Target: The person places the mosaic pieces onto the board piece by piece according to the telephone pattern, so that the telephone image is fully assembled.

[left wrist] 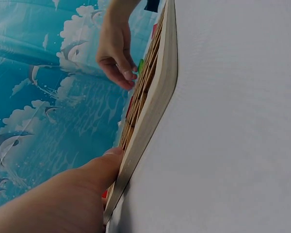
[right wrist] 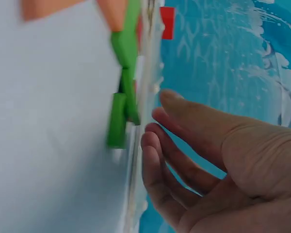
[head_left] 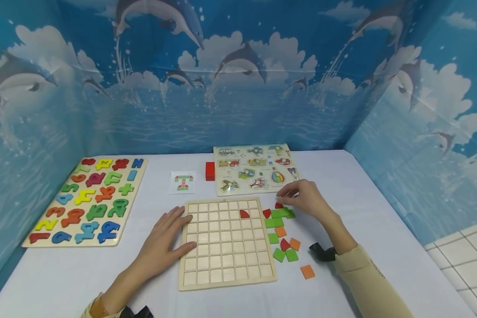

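A wooden grid board (head_left: 229, 285) lies in front of me, with one red quarter-circle piece (head_left: 244, 214) in a square of an upper row. My left hand (head_left: 159, 245) rests at the board's left side, its thumb and fingertips on the rim; in the left wrist view the thumb (left wrist: 104, 167) lies along that edge. My right hand (head_left: 304, 198) hovers over the loose pieces right of the board, fingertips right by a red piece (head_left: 278, 205). Its fingers are loosely bent, with a gap to the thumb in the right wrist view, and nothing shows between them.
Green squares (head_left: 273, 238), orange squares (head_left: 308, 271) and red pieces lie scattered beside the board. Behind stand a picture card (head_left: 183, 182), a red block (head_left: 210, 171) and a vehicle puzzle (head_left: 242, 187). A number puzzle (head_left: 87, 212) lies at left.
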The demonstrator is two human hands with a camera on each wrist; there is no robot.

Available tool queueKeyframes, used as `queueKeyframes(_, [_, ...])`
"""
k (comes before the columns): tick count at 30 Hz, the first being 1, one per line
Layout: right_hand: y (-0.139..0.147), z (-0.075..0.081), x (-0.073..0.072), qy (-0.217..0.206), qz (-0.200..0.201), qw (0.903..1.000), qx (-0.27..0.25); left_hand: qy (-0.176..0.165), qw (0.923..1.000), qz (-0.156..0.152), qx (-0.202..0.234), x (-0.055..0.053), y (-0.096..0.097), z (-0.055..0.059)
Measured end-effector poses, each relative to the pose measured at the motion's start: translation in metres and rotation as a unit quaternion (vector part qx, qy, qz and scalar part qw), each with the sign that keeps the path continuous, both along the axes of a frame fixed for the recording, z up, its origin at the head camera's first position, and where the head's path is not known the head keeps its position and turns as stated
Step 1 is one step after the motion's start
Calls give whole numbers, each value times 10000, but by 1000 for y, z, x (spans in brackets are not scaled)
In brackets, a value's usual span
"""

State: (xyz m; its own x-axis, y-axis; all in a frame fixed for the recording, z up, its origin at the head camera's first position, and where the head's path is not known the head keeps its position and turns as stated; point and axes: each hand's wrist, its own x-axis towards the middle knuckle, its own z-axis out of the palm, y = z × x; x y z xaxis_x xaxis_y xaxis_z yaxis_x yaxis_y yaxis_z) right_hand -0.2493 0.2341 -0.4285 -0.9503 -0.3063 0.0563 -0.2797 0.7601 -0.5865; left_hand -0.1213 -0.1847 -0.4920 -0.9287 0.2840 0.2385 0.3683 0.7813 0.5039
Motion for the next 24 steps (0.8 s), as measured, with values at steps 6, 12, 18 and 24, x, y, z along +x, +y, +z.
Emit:
queueKeyframes(6, [-4,-10,-2,-298,220,9989,283,37,10000,15,-41,1,0,-2])
queueKeyframes(12, [-8,-8,-1,-406,40,9990,208,126,9999,-30,2,-2,1,1])
queueKeyframes(18, [-4,-7,0,-643,51,9979,-53,102,9999,-47,63,-3,2,2])
queueKeyframes(24, [-4,-10,2,-594,-35,9982,78,170,9998,12,75,2,1,-1])
